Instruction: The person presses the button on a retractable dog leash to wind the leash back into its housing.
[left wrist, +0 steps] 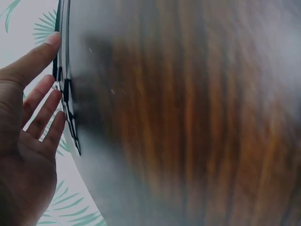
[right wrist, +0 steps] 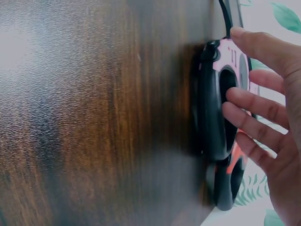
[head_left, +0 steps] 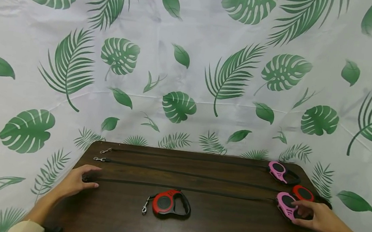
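Leaf-print cloth hangs behind the dark wooden table (head_left: 228, 231) where we work with dog leashes.

Our left hand (head_left: 76, 182) rests with straight fingers on the clip end (head_left: 85, 178) near the left edge; our right hand (head_left: 315, 219) lies loosely on the pink leash case (head_left: 284, 203) at the right edge, fingers relaxed, gripping nothing.

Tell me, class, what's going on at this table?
A person works with retractable dog leashes on a dark table. The right hand rests on a pink leash; the left hand touches the clip end of its extended cord. Two more leashes lie stretched behind; a red one sits retracted in front.
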Available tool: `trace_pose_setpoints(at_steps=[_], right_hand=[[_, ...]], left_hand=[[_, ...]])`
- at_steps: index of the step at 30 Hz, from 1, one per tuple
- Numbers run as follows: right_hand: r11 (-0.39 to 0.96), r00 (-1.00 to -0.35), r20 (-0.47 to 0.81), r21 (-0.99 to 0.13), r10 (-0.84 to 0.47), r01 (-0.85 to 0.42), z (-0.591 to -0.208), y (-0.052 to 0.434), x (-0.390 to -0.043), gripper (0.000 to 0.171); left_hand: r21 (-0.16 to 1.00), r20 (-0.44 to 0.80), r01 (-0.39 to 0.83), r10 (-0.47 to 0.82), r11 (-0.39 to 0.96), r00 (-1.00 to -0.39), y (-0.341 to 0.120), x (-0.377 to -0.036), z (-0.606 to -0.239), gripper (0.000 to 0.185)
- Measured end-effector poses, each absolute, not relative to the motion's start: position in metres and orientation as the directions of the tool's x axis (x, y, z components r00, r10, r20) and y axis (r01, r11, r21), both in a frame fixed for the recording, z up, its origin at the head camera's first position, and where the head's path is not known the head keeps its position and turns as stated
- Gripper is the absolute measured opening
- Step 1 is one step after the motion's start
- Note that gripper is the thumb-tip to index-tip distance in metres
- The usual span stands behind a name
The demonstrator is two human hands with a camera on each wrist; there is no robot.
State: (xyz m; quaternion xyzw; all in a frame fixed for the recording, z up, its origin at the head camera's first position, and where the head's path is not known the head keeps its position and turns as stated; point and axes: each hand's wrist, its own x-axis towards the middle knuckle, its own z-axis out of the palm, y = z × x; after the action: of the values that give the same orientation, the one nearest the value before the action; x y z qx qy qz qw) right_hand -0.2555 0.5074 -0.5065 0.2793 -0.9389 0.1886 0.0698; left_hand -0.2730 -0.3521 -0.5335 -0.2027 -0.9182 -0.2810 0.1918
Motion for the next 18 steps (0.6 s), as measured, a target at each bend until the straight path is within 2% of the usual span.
trace_pose_setpoints(at_steps=[9,18], right_hand=[[0.783,-0.829,0.267,-0.282,-0.491,-0.554,-0.515,0.505,-0.253,0.052],[0.805,-0.853,0.259,-0.292,-0.453,-0.517,-0.524,0.504,-0.248,0.061]], left_hand=[[0.392,0.512,0.51,0.278,0.766,-0.812,-0.367,-0.27,-0.545,0.047],[0.352,0.534,0.532,0.302,0.77,-0.79,-0.373,-0.274,-0.549,0.036]])
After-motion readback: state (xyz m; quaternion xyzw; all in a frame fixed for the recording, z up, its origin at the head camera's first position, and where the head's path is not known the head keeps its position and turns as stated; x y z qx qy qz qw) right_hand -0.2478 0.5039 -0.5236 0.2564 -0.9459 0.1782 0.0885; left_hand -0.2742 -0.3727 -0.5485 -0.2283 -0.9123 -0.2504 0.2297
